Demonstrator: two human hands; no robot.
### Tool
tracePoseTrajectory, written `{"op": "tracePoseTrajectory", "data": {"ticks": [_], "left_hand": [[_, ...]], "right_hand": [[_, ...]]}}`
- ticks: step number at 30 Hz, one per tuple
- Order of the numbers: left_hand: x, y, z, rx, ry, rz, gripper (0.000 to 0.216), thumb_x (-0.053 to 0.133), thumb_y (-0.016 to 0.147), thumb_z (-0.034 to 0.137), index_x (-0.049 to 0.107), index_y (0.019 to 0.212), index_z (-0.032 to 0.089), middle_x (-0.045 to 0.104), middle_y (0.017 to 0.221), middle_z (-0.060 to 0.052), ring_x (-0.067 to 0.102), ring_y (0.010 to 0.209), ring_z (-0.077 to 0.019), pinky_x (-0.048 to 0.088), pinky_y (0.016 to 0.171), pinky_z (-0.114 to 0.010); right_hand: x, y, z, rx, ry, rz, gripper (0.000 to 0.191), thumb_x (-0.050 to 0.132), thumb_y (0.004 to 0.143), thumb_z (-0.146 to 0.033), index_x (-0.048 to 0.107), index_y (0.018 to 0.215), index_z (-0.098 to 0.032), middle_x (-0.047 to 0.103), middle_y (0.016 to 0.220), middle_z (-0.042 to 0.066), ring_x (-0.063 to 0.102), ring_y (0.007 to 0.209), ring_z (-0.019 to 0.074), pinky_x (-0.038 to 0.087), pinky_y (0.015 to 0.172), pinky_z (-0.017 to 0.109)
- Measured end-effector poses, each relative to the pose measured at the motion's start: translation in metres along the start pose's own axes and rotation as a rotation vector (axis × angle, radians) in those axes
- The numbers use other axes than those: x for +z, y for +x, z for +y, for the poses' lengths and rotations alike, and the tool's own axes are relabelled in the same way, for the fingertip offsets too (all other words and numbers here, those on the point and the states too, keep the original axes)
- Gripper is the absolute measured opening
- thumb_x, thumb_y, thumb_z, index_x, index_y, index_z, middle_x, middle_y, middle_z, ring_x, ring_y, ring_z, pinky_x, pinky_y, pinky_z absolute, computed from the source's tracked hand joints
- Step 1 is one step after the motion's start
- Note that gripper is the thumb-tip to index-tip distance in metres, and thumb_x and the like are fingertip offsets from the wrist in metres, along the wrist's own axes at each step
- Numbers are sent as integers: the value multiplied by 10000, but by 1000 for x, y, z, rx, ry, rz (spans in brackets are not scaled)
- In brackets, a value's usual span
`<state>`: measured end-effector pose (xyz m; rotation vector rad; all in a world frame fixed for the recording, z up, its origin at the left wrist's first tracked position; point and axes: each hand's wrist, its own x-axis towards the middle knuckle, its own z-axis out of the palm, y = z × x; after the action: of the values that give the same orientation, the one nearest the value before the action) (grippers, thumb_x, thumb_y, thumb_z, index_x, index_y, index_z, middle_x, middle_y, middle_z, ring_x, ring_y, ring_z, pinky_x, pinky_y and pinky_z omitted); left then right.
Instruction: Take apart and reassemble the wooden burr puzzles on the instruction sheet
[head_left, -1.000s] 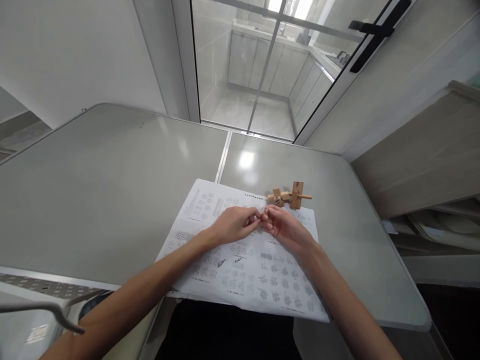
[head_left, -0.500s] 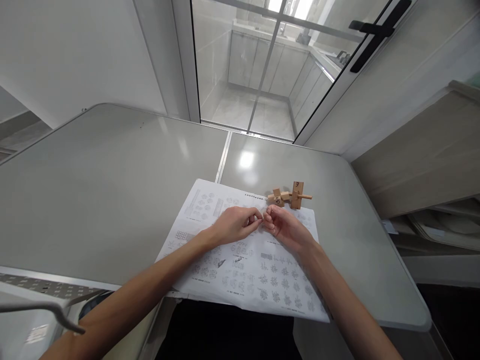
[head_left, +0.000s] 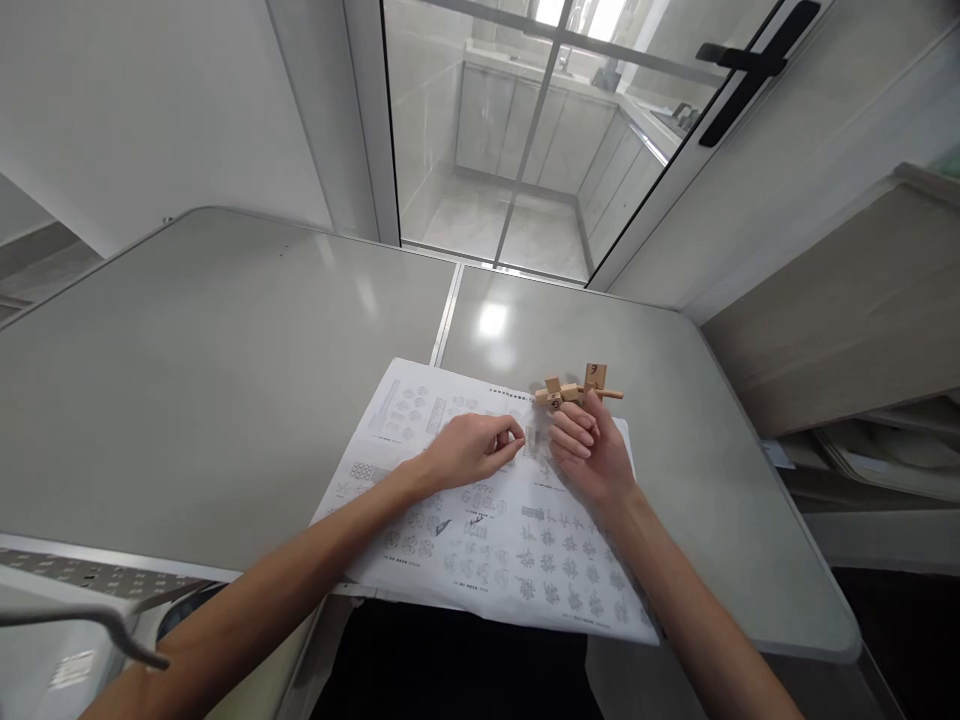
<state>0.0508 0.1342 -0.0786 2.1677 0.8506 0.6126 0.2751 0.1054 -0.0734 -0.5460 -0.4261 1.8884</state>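
Note:
My left hand [head_left: 480, 448] rests on the printed sheet [head_left: 491, 570], thumb and forefinger tips pressed together; no object shows between them. To its right, my right hand [head_left: 592, 450] is turned palm up with its fingers curled in and its thumb pointing away from me. Nothing is visible in its grip. Just beyond that hand lie wooden puzzle pieces [head_left: 553, 394], small pale blocks joined or touching. An upright wooden block [head_left: 595, 376] with a dark letter stands beside them, and a thin stick [head_left: 613, 395] juts out to the right. The right thumb hides the lower part of that block.
The grey table [head_left: 225, 380] has a metal seam [head_left: 448, 312] across it. Behind it stands a glazed door with a black handle [head_left: 757, 65]. Wooden shelving [head_left: 847, 310] borders the right side. A grey bent rod [head_left: 97, 620] shows at lower left.
My right hand has moved right, away from my left fingertips, and rolled so its curled fingers and thumb point upward near the wooden block. My left hand stays still.

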Motion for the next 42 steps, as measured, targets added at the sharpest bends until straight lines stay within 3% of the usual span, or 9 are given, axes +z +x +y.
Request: {"op": "tracePoseTrajectory", "data": {"ticks": [3, 8, 16, 27, 32, 39, 42], "left_hand": [[1, 0, 0, -4, 1, -1, 192, 572, 1027, 319, 716, 1019, 193, 698, 737, 6, 626, 650, -134, 462, 639, -246], [1, 0, -1, -2, -2, -6, 195, 572, 1029, 325, 717, 1017, 194, 699, 739, 6, 626, 647, -134, 462, 639, -247], [0, 0, 0, -1, 5, -9, 207, 566, 1030, 334, 715, 1013, 192, 690, 737, 2, 617, 643, -137, 456, 635, -247], [0, 0, 1, 1, 4, -12, 205, 565, 1032, 326, 714, 1017, 186, 689, 728, 4, 616, 639, -136, 456, 636, -247], [0, 0, 0, 5, -1, -7, 207, 562, 1034, 330, 712, 1011, 189, 694, 733, 3, 617, 641, -135, 458, 635, -247], [1, 0, 0, 18, 6, -5, 213, 556, 1038, 335, 710, 1018, 189, 682, 717, 6, 613, 631, -132, 461, 634, -250], [1, 0, 0, 19, 7, -4, 213, 559, 1037, 335, 711, 1020, 187, 681, 715, 7, 611, 627, -131, 459, 633, -250]], "right_hand": [[-3, -2, -5, -72, 105, -8, 547, 740, 991, -411, 337, 660, -245, 350, 516, -106, 308, 391, 70, 407, 395, 179], [-7, -3, -10, -154, 161, 45, 415, 732, 987, -404, 437, 737, -255, 414, 497, -108, 387, 378, 75, 404, 380, 193], [-15, -2, -11, -160, 179, 46, 296, 719, 991, -390, 514, 832, -248, 451, 461, -119, 442, 370, 66, 385, 387, 177], [-19, -1, -11, -158, 267, 123, 339, 690, 1007, -355, 507, 750, -232, 444, 430, -109, 448, 318, 64, 380, 329, 191], [-26, -1, -14, -182, 272, 81, 339, 650, 1019, -358, 500, 741, -236, 440, 433, -110, 440, 311, 64, 365, 324, 191], [-26, -1, -17, -240, 136, 112, 140, 732, 938, -322, 631, 926, -227, 472, 491, -128, 439, 332, 47, 370, 340, 163], [-25, 0, -17, -253, 92, 142, 168, 752, 906, -321, 673, 1022, -230, 527, 538, -122, 447, 344, 38, 375, 344, 152]]}}
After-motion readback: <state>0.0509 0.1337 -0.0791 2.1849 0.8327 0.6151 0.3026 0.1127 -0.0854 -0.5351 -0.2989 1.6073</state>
